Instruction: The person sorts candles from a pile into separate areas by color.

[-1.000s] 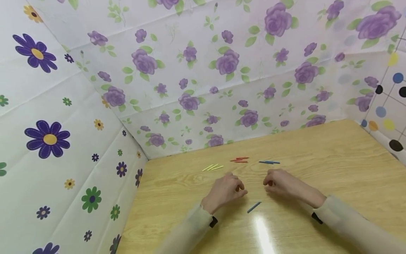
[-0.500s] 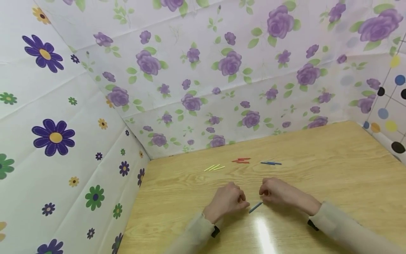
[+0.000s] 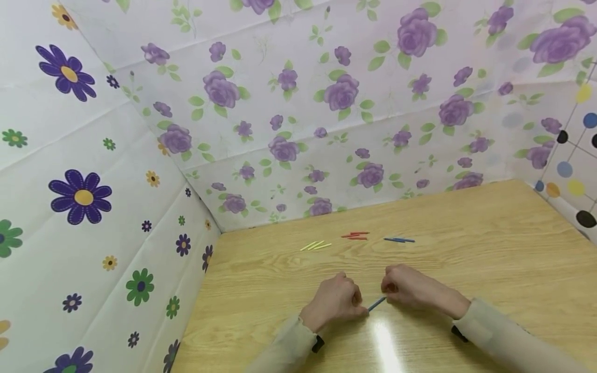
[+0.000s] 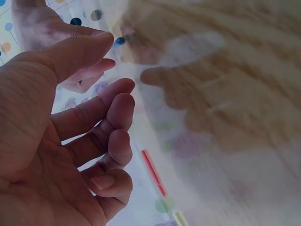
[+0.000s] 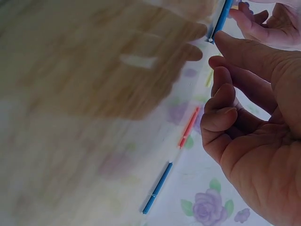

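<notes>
A thin blue stick (image 3: 377, 304), crayon-like, lies slanted on the wooden table between both hands. At its near-left end is my left hand (image 3: 333, 302), its thumb tip against or very close to the stick. My right hand (image 3: 410, 288) sits at the far-right end, thumb tip likewise at or beside it. In the left wrist view, a gap separates the thumb and forefinger of my left hand (image 4: 70, 117), and only a bit of blue stick (image 4: 120, 41) shows past the thumb. The right wrist view has the blue stick (image 5: 222, 21) above the right thumb, whose forefinger stands apart from it.
Farther back on the wooden table (image 3: 466, 228) lie small groups of similar sticks: yellow sticks (image 3: 315, 245) at left, red sticks (image 3: 356, 235) in the middle, blue sticks (image 3: 399, 240) at right. Flower-patterned sheets (image 3: 280, 103) stand behind and to the left. Glare marks the table's front.
Both hands have come down toward the front and closed in on the single blue stick, reaching its two ends. The coloured groups behind stay as they were.
</notes>
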Demonstrator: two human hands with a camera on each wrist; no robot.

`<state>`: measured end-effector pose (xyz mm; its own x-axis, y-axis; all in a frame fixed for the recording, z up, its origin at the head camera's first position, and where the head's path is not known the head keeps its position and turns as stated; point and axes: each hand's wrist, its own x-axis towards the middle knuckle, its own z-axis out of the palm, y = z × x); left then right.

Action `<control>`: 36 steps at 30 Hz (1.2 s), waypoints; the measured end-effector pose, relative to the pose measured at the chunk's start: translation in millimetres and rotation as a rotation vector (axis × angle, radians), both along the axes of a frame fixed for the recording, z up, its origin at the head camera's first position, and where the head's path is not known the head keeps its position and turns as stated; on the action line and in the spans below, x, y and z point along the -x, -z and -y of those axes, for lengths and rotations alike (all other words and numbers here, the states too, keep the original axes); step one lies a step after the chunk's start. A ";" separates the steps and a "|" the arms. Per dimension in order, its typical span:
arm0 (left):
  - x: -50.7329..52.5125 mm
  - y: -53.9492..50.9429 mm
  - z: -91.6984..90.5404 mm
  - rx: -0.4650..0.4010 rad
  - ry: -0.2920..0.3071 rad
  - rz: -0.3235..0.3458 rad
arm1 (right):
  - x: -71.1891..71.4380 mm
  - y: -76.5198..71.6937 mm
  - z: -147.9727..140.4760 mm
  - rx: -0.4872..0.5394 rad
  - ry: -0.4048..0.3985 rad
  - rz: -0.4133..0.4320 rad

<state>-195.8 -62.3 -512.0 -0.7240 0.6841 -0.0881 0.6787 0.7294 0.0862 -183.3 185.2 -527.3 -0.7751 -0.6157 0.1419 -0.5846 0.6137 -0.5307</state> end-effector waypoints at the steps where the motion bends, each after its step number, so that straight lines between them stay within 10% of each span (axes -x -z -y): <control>1: -0.3 0.6 0.3 -0.005 0.001 -0.001 | 0.5 1.1 0.0 0.003 -0.004 0.003; 9: -2.9 1.5 0.7 -0.009 -0.002 -0.010 | 10.0 20.7 -4.0 0.048 -0.064 -0.077; 14: -3.2 1.1 0.9 -0.001 -0.007 -0.015 | 5.2 7.9 1.9 0.003 -0.029 -0.016; 21: -3.8 2.9 1.8 -0.008 -0.008 -0.020 | 19.8 43.2 -0.2 0.022 -0.062 -0.075; 36: -3.5 2.7 2.7 -0.021 -0.001 0.005 | 2.3 4.3 7.8 -0.020 -0.049 -0.022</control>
